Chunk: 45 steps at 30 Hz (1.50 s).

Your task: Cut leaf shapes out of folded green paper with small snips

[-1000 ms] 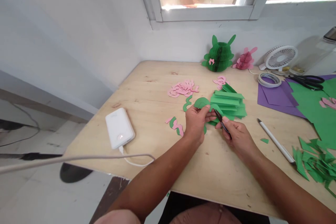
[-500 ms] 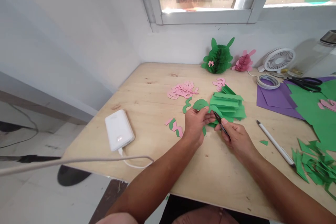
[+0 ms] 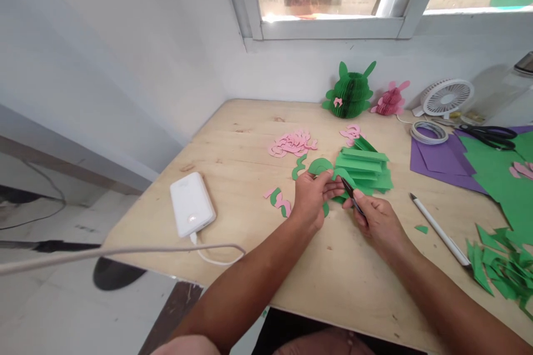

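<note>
Head view, left hand [image 3: 310, 198]: it pinches a curvy green paper [image 3: 320, 166] over the bench [image 3: 233, 144].
Right hand [image 3: 378, 213]: it grips small dark scissors [image 3: 348, 188], with the tips at the green paper.
Right side: a white pen [image 3: 440, 231] lies beside a heap of green scraps [image 3: 506, 269].
Left side: a white power bank [image 3: 192, 205] lies flat.
Middle: folded green strips [image 3: 362, 162] sit just behind the scissors, and pink curvy bits [image 3: 292, 142] lie in a pile.
Back: a big green paper figure [image 3: 350, 91] stands near a small pink one [image 3: 390, 100].
</note>
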Each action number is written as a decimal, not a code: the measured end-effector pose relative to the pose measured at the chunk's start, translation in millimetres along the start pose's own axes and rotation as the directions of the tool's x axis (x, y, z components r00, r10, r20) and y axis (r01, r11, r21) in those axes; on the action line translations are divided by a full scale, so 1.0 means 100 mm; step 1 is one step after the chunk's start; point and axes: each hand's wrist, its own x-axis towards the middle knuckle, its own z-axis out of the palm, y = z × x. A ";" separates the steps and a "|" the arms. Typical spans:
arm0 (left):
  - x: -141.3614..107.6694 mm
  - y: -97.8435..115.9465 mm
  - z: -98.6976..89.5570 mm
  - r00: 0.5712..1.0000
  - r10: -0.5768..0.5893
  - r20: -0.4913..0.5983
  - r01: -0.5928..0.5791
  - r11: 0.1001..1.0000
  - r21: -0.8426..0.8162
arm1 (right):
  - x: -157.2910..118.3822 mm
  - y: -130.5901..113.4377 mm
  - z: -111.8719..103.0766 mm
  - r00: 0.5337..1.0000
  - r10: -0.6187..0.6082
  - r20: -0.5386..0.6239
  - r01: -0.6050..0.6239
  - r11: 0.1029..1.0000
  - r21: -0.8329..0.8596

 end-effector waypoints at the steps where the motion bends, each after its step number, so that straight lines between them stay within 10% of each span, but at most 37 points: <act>1: 0.00 0.00 0.00 1.000 -0.003 0.004 0.003 1.000 0.000 | 0.00 0.00 0.00 1.000 0.001 -0.001 -0.001 1.000 0.001; 45: -0.01 0.02 -0.01 0.999 -0.015 0.039 0.016 1.000 -0.020 | 0.01 0.01 0.02 0.998 -0.042 -0.036 0.042 0.999 -0.015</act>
